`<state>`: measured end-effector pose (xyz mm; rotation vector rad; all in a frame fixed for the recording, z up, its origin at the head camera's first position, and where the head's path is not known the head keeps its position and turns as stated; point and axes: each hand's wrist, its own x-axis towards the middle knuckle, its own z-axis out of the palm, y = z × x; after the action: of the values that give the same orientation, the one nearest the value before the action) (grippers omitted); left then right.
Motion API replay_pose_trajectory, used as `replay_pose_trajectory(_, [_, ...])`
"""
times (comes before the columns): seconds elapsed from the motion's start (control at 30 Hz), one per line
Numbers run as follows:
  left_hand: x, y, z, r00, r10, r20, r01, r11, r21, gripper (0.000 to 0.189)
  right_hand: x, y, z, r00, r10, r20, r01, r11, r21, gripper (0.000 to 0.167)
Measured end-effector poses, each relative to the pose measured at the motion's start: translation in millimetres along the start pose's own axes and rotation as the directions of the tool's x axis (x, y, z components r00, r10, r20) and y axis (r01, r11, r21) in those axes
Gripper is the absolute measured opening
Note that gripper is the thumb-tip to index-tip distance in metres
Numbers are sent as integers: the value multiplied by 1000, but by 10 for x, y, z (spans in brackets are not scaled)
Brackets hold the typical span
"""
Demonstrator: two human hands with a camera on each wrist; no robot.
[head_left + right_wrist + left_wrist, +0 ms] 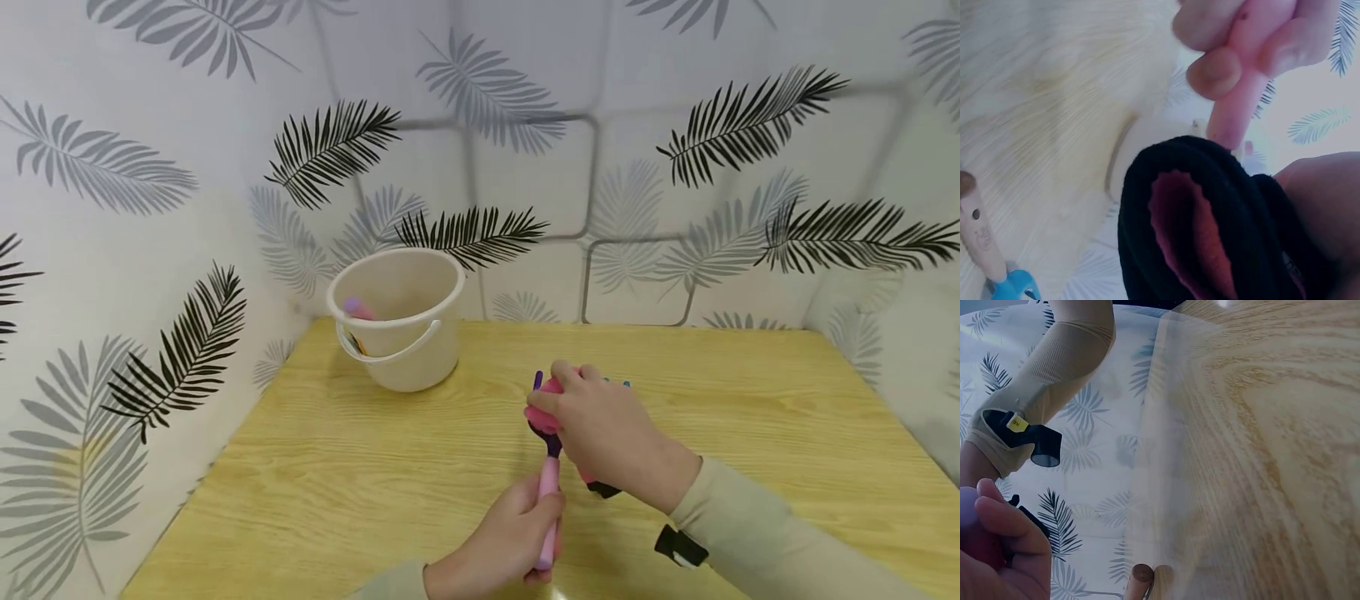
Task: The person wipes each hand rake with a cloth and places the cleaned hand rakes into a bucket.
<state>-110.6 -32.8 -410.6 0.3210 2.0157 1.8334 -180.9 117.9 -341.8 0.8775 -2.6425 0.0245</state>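
My left hand grips the pink handle of a small garden tool with a dark purple head, held tilted above the table. Pink fabric that looks like a glove is bunched over the head, and one purple tip pokes out beyond it. My right hand holds that fabric against the tool. Below the hand hangs its black cuff, whose pink inside shows in the right wrist view. Most of the tool's head is hidden, so its exact kind cannot be told.
A white bucket stands at the back left, its handle hanging in front and a pink and purple thing inside. A blue tool with a wooden handle lies on the table, mostly behind my right hand. Leaf-patterned sheeting borders the table.
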Motion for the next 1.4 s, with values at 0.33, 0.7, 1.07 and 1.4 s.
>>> replay_pose_trajectory(0.33, [-35,-15,3,1000,-4,-27,4,1000,12,23,7,17,31,999,2,-38,-4,999,-43,41])
replay_pose_trajectory(0.7, [-9,0,-42,999,-3,-44,2,1000,-15,22,-87,-48,-84,999,-11,32,8,994,107,40])
replay_pose_trajectory(1.07, [-75,2,84,998,-66,-4,66,997,26,25,7,11,38,1000,22,-8,-23,999,-42,39])
replay_pose_trajectory(1.4, [12,-2,-38,997,-29,-70,30,999,18,22,-172,26,-159,989,21,145,-40,991,128,36])
